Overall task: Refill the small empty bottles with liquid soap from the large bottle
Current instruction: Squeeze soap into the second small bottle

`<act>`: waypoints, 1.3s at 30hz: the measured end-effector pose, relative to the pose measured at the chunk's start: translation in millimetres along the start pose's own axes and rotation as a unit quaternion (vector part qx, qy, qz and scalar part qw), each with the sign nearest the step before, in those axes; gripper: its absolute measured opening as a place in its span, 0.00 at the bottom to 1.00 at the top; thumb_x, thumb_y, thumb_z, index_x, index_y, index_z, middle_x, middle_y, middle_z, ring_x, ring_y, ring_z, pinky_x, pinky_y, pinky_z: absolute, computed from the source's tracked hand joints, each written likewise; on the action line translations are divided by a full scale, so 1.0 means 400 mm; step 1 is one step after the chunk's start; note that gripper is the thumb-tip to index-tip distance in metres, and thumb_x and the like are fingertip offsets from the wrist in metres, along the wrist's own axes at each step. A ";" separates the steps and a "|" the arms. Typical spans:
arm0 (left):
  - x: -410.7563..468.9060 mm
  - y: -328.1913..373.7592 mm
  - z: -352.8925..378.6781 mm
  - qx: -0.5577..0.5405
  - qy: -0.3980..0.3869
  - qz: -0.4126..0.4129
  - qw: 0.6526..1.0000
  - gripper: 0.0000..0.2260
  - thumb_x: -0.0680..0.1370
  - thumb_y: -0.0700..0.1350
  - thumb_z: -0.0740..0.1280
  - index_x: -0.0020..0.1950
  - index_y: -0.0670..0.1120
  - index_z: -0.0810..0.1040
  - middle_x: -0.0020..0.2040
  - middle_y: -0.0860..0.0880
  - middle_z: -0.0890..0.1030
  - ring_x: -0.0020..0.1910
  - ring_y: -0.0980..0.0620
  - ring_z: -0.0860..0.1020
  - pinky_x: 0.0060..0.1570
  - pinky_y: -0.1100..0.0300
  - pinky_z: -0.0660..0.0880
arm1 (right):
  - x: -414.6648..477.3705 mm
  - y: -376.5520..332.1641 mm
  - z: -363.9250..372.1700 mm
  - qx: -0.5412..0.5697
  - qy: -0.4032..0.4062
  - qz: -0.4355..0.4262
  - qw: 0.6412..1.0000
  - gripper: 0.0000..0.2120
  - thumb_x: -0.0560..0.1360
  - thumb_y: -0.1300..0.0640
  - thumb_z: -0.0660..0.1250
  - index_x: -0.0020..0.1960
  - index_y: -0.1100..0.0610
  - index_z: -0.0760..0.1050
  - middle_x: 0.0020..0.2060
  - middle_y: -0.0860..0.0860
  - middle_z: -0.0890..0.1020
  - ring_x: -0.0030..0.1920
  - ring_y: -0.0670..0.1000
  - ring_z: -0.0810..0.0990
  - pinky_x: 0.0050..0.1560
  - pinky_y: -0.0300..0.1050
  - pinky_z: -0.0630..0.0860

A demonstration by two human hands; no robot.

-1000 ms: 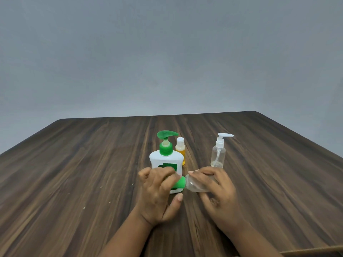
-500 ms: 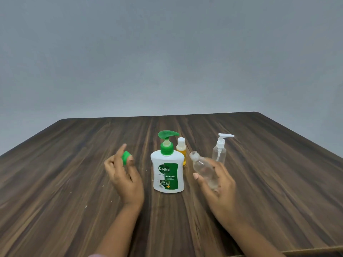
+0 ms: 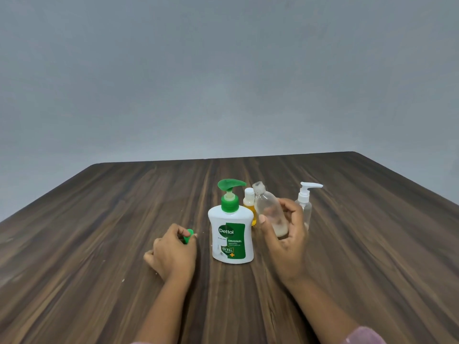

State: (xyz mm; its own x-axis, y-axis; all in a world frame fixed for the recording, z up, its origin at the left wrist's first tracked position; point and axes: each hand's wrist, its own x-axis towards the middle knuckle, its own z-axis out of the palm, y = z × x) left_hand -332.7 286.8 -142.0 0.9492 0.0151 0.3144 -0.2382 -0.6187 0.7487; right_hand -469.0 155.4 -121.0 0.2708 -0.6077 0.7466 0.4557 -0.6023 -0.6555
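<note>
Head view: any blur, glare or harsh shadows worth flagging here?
Head view: soft, even light, no glare, only faint shadows on the table; left hand and green cap slightly smeared by motion; label on the large soap bottle sharp and readable; clear bottle in the right hand a little soft.

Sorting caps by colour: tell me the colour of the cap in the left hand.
Bright green. The left hand pinches the cap; the head view shows it.

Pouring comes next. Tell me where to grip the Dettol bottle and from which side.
Grip the Dettol bottle round its white body under the shoulders, from its left: it stands upright, and the right hand holding the clear bottle crowds its right.
</note>
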 end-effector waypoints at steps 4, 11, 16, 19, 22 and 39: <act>0.001 0.002 0.001 0.002 -0.008 -0.002 1.000 0.08 0.72 0.48 0.73 0.38 0.53 0.74 0.35 0.57 0.76 0.49 0.50 0.75 0.48 0.55 0.57 | -0.004 -0.006 -0.004 -0.020 -0.002 -0.039 0.999 0.15 0.73 0.56 0.69 0.57 0.59 0.75 0.49 0.49 0.81 0.48 0.44 0.80 0.47 0.32 0.74; -0.001 0.007 0.001 0.008 -0.008 0.018 1.000 0.09 0.70 0.50 0.74 0.43 0.55 0.74 0.43 0.54 0.81 0.50 0.49 0.76 0.47 0.56 0.56 | -0.003 -0.015 -0.017 -0.040 -0.001 -0.047 0.998 0.16 0.73 0.57 0.69 0.60 0.58 0.75 0.50 0.55 0.80 0.50 0.39 0.78 0.46 0.25 0.71; -0.002 0.008 -0.001 -0.017 0.009 0.039 0.999 0.08 0.71 0.47 0.73 0.47 0.53 0.76 0.44 0.51 0.81 0.49 0.47 0.76 0.50 0.54 0.59 | 0.003 -0.020 -0.015 -0.066 -0.003 -0.049 0.997 0.16 0.72 0.64 0.70 0.60 0.61 0.76 0.49 0.57 0.79 0.52 0.38 0.76 0.47 0.24 0.70; -0.013 0.032 -0.025 -0.193 0.098 0.149 0.965 0.07 0.73 0.44 0.66 0.50 0.45 0.77 0.47 0.51 0.79 0.47 0.47 0.77 0.52 0.45 0.71 | 0.006 -0.025 -0.017 -0.076 -0.011 -0.064 0.995 0.18 0.72 0.67 0.70 0.61 0.61 0.76 0.48 0.58 0.77 0.51 0.35 0.74 0.45 0.22 0.69; -0.045 0.089 -0.074 -0.243 0.124 0.304 0.913 0.12 0.76 0.43 0.61 0.56 0.40 0.78 0.52 0.51 0.77 0.51 0.54 0.75 0.50 0.54 0.74 | 0.007 -0.017 -0.014 -0.065 -0.012 -0.063 0.996 0.21 0.72 0.67 0.68 0.64 0.56 0.73 0.50 0.56 0.74 0.52 0.36 0.73 0.44 0.23 0.71; -0.058 0.202 -0.093 -0.081 0.107 0.504 0.853 0.18 0.75 0.46 0.62 0.60 0.37 0.78 0.55 0.43 0.80 0.56 0.50 0.74 0.56 0.56 0.69 | 0.005 -0.006 -0.018 -0.024 -0.002 -0.058 0.998 0.16 0.75 0.56 0.67 0.61 0.52 0.70 0.53 0.37 0.76 0.52 0.45 0.78 0.51 0.36 0.75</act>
State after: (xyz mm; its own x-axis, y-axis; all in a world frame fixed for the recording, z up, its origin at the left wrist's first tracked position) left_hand -381.8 265.6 -67.0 0.1903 -0.3074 0.9324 -0.9531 -0.2855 0.1004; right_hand -475.6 152.0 -118.8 0.2217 -0.5312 0.8177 0.4435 -0.6919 -0.5697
